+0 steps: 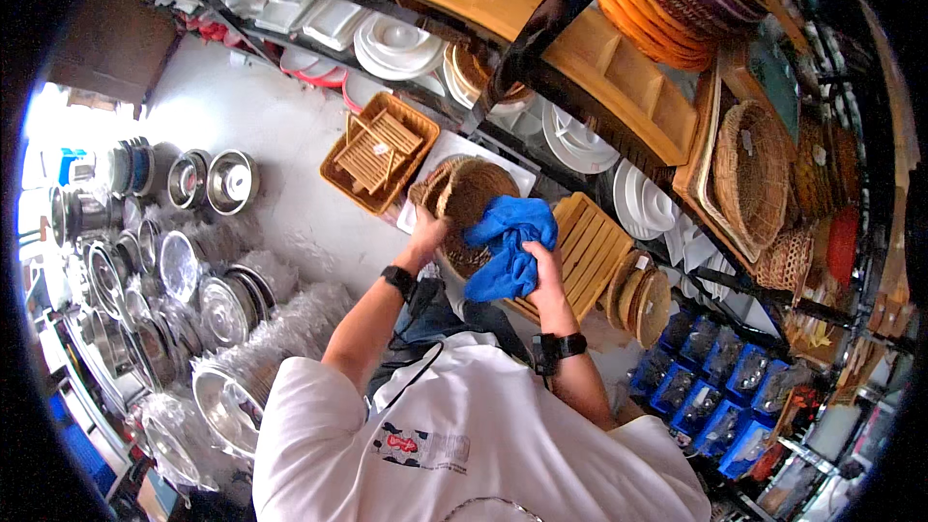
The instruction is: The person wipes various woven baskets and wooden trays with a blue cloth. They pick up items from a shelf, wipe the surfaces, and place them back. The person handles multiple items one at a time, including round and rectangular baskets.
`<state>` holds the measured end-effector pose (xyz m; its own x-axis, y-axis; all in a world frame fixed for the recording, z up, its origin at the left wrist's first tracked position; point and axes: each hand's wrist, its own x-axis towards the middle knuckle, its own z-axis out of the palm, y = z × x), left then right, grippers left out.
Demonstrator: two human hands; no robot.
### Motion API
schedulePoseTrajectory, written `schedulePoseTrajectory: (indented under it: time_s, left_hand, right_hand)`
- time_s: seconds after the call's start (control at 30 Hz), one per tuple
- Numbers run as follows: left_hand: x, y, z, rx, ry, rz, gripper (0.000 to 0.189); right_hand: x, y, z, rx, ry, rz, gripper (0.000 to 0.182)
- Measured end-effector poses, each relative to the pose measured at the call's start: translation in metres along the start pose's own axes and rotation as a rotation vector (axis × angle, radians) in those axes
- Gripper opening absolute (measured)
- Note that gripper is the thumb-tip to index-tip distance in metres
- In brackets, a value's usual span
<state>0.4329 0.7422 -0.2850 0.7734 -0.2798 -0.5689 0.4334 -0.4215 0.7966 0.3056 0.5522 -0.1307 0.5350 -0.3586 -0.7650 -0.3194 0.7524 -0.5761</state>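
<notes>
My left hand grips the rim of a round woven basket, which is tilted with its opening towards me. Bunched in my right hand is a blue cloth, held at the basket's right side and covering part of it. Just behind the basket is a white tray. To the left of it, a rectangular wicker basket holds small slatted wooden pieces. A slatted wooden tray lies right of the cloth, partly hidden by my right hand.
Stacked metal bowls, many in plastic wrap, fill the left side. Shelving with white plates, a wooden compartment tray and wicker baskets runs across the back and right. Round woven pieces and blue bins stand at the right.
</notes>
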Motion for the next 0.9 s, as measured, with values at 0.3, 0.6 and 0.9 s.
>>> schedulePoseTrajectory:
  time_s: [0.3,0.6,0.9]
  left_hand:
    - [-0.112,0.166,-0.02,0.118,-0.376,0.417,0.09]
    - [-0.133,0.192,-0.009,-0.454,-0.322,0.422,0.069]
    - [-0.157,0.171,0.011,-0.681,-0.334,0.365,0.064]
  right_hand:
    - [0.005,-0.051,0.075,-0.18,0.006,-0.632,0.083]
    - [-0.081,-0.08,0.063,-1.003,-0.407,-1.099,0.054]
    - [-0.143,-0.083,-0.008,-1.505,0.056,-0.821,0.05]
